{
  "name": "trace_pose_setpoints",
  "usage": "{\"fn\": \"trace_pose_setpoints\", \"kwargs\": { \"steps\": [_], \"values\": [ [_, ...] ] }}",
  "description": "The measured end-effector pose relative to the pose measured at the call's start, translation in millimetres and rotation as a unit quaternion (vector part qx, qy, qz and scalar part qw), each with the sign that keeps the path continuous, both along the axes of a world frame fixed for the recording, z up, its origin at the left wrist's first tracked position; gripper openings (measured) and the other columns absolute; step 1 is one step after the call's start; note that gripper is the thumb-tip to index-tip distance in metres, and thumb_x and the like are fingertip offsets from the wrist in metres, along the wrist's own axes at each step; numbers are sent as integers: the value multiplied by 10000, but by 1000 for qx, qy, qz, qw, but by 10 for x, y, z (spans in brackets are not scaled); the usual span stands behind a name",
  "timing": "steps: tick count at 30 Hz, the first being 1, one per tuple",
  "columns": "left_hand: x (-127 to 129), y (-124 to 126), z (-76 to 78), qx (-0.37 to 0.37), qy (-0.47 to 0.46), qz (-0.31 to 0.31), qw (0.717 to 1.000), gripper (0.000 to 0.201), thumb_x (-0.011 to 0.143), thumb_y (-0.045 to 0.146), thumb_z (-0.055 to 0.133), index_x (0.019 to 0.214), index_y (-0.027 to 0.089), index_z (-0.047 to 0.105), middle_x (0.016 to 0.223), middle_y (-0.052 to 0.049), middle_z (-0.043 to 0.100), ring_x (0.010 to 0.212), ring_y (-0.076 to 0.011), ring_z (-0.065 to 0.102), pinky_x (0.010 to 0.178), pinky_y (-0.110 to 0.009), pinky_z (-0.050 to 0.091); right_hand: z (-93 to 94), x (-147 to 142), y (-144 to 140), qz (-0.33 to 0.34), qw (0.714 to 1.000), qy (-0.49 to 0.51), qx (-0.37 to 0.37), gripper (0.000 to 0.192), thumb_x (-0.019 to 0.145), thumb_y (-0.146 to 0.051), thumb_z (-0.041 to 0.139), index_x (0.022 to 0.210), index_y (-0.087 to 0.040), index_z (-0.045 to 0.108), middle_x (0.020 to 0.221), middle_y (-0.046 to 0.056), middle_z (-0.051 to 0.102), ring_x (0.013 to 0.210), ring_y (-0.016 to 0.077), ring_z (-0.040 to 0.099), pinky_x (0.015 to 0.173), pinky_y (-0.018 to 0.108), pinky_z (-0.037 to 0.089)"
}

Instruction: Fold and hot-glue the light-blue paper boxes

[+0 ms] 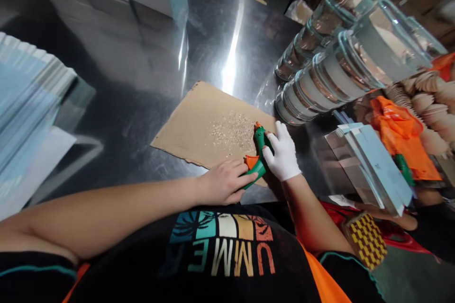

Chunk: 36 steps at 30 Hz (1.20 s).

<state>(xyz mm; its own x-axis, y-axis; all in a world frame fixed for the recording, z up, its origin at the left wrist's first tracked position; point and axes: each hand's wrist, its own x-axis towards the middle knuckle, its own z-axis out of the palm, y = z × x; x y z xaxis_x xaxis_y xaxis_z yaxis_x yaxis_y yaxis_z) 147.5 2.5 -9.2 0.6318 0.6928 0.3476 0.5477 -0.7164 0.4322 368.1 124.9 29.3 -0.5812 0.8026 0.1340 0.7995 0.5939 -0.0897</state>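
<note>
A green glue gun (260, 138) with an orange tip and orange trigger lies over the right part of a brown cardboard sheet (188, 118). My bare left hand (225, 181) is closed on its handle, fingers by the trigger. In a white glove with bare fingertips, my right hand (282, 154) holds the gun's body from the right, some fingers stretched forward. Small pale bits (231, 132) are scattered on the cardboard just left of the tip. Part of the handle is hidden under my left fingers.
Stacks of clear round containers (320, 85) stand close at the right on the shiny metal table (209, 33). Blue-white sheets (31, 99) are piled at the left, more boards (377, 165) at the right. A co-worker's arm (394, 218) reaches in near the lower right.
</note>
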Motion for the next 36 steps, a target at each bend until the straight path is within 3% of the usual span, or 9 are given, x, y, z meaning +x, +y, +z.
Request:
{"fn": "trace_pose_setpoints", "kwargs": {
  "steps": [8, 12, 18, 25, 31, 36],
  "values": [
    [54, 8, -155, 15, -22, 10, 1000, 524, 922, 252, 624, 1436, 149, 618, 1160, -169, 667, 1070, -329, 620, 924, -467, 573, -64, -43, 225, -61, 993, -5, -100, 502, 1016, -484, 527, 1404, -208, 685, 1723, 189, 424, 1526, 439, 459, 1188, 671, 434],
    [32, 14, -73, 13, -20, -5, 1000, 511, 946, 244, 609, 1444, 128, 607, 1172, -177, 677, 1060, -325, 632, 923, -467, 580, -52, 47, 165, -76, 995, 21, -61, 542, 997, -492, 567, 1380, -129, 693, 1716, 251, 408, 1524, 425, 472, 1214, 603, 438],
    [30, 14, -33, 5, -28, -5, 1000, 496, 949, 230, 624, 1435, 136, 608, 1199, -176, 688, 1075, -327, 642, 938, -471, 583, 100, -36, -172, 8, 999, -45, 16, 452, 1015, -366, 541, 1400, -195, 707, 1713, 221, 428, 1576, 439, 382, 1175, 642, 406],
    [21, 9, -17, 21, -34, 3, 999, 455, 954, 237, 605, 1395, 130, 642, 1167, -157, 720, 1015, -301, 644, 894, -438, 587, 51, -192, -294, -26, 998, -56, 16, 574, 1031, -371, 502, 1495, -52, 612, 1675, 300, 440, 1522, 429, 443, 1187, 577, 416],
    [26, 12, 4, 16, -40, -2, 999, 455, 956, 216, 591, 1398, 123, 639, 1151, -159, 718, 1046, -302, 645, 912, -431, 585, 91, -178, -254, -28, 995, -95, -2, 586, 1029, -388, 520, 1546, -118, 576, 1704, 273, 407, 1556, 455, 389, 1163, 608, 426],
    [77, 10, -143, 8, -50, 10, 999, 483, 930, 233, 624, 1406, 151, 639, 1193, -168, 708, 1064, -318, 637, 914, -457, 583, 147, -259, -222, -35, 990, -133, -30, 634, 1019, -416, 541, 1563, -90, 508, 1603, 291, 504, 1453, 435, 475, 1118, 575, 473]
  ]
}}
